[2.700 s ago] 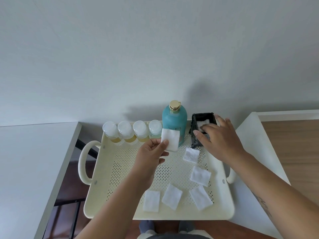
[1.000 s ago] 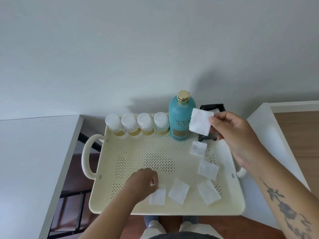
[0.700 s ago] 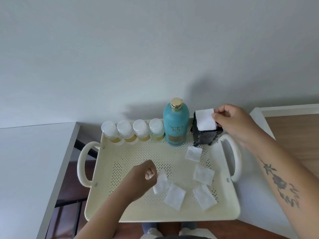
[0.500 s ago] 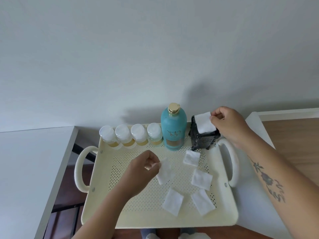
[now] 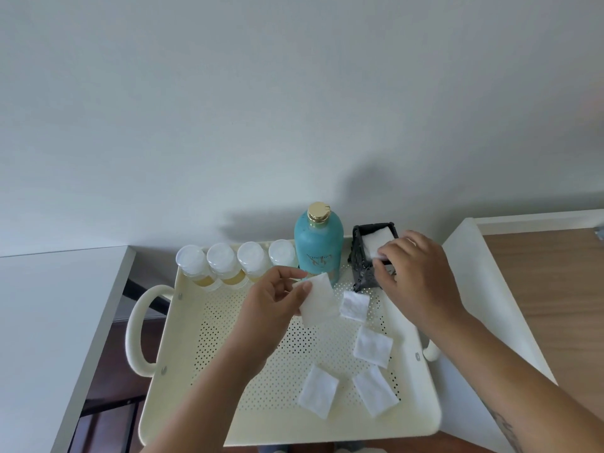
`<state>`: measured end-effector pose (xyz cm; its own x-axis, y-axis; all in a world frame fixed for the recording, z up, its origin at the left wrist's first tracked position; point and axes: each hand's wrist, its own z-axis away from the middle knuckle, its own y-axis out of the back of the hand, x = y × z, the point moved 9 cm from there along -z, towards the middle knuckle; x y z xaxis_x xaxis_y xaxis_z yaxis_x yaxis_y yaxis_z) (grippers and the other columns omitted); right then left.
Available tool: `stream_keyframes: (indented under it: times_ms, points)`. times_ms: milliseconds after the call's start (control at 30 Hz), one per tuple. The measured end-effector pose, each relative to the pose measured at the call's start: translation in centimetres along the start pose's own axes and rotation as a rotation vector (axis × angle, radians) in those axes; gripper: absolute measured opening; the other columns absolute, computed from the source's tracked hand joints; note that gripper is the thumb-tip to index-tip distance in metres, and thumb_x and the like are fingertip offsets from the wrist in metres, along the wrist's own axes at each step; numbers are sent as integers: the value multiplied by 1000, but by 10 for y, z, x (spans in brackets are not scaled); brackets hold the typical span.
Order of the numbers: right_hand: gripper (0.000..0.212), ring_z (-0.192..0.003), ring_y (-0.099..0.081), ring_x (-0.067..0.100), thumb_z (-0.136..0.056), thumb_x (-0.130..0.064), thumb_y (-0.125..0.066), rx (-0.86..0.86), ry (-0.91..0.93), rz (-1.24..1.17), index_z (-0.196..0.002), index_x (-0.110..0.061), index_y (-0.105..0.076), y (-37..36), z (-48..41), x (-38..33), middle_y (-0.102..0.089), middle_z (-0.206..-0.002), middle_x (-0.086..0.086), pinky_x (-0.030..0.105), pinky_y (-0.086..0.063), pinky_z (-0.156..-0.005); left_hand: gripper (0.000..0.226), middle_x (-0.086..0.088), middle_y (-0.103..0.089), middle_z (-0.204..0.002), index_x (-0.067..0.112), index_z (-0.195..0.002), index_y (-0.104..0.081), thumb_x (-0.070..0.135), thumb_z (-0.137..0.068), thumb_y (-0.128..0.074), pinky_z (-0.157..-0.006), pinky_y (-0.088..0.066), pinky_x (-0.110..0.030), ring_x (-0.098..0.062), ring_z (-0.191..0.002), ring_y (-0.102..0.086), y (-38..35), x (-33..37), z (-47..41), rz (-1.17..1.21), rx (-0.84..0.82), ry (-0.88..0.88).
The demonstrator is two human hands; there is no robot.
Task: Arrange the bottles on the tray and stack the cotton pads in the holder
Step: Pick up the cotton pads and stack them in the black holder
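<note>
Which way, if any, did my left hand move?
Yes: left hand went from the cream perforated tray's near edge toward the teal bottle, pinching a square white cotton pad.

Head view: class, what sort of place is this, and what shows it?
Probably a home grooming corner: a perforated tray holds a teal gold-capped bottle, four small white-capped bottles and cotton pads.
</note>
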<state>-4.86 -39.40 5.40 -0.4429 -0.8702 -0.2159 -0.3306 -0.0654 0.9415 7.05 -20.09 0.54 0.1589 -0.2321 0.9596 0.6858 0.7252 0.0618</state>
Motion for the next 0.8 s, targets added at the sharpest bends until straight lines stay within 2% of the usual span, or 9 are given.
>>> stream_keyframes:
  times_ms: [133,267,367,467,533,600,667,700,800]
  points:
    - [40,-124,-48,32,-92,-45,-49,-136,-45,61,-88,-13,-72,-19,0,5,-73,-94,1,50,-30,-108,8,-10,-75,-92,25,-94,-69,20,-88,-70,-79,-56,-46,-27,-83,-68,-3,-1,-1,58,8,23]
    - [57,-131,-42,28,-91,-59,-31,-209,-83,52,-91,-18,-71,-31,-2,10,-72,-100,-2,49,-21,-113,11,-10,-76,-91,12,-97,-67,18,-88,-71,-81,-55,-50,-26,-83,-67,-6,3,-3,104,25,22]
    - [57,-131,-42,29,-91,-59,-32,-221,-112,21,-93,-17,-71,-31,-3,12,-72,-104,-1,49,-22,-114,12,-9,-76,-91,11,-97,-68,19,-88,-70,-81,-55,-47,-23,-83,-67,-12,8,-5,110,5,18]
    - [37,-125,-48,31,-93,-44,-50,-148,-97,-25,-99,-15,-71,-18,-1,6,-71,-107,0,47,-31,-107,12,-7,-76,-90,10,-96,-69,19,-88,-70,-78,-57,-40,-20,-82,-69,-19,13,-7,129,-23,14]
    - [20,-112,-55,28,-90,-30,-61,7,-119,-151,-100,-16,-70,2,5,2,-70,-106,-2,39,-37,-93,12,-7,-76,-91,10,-96,-69,19,-88,-70,-79,-58,-38,-20,-83,-70,-23,16,-9,138,-47,8]
    - [13,-100,-57,14,-89,-27,-62,106,-209,-401,-98,-21,-69,17,17,1,-69,-98,-11,26,-38,-82,13,-8,-76,-92,11,-95,-70,20,-87,-71,-82,-58,-41,-22,-84,-70,-27,17,-10,131,-70,6]
    - [12,-88,-60,-2,-89,-33,-64,13,-336,-745,-97,-26,-68,11,27,-4,-69,-88,-17,8,-41,-71,14,-10,-76,-93,11,-95,-71,21,-86,-73,-84,-56,-45,-23,-85,-69,-31,18,-12,120,-90,3]
    - [13,-84,-62,-5,-88,-35,-66,-85,-400,-901,-98,-28,-68,2,31,-10,-70,-85,-16,4,-43,-67,15,-11,-76,-93,11,-95,-71,22,-85,-73,-85,-56,-45,-23,-85,-68,-33,18,-13,117,-101,2]
    - [8,-74,-63,-4,-87,-33,-67,-258,-467,-1100,-94,-29,-69,-15,42,-23,-71,-81,-13,7,-45,-61,14,-10,-76,-92,16,-94,-72,25,-84,-75,-83,-57,-42,-20,-83,-68,-41,18,-15,108,-144,-3]
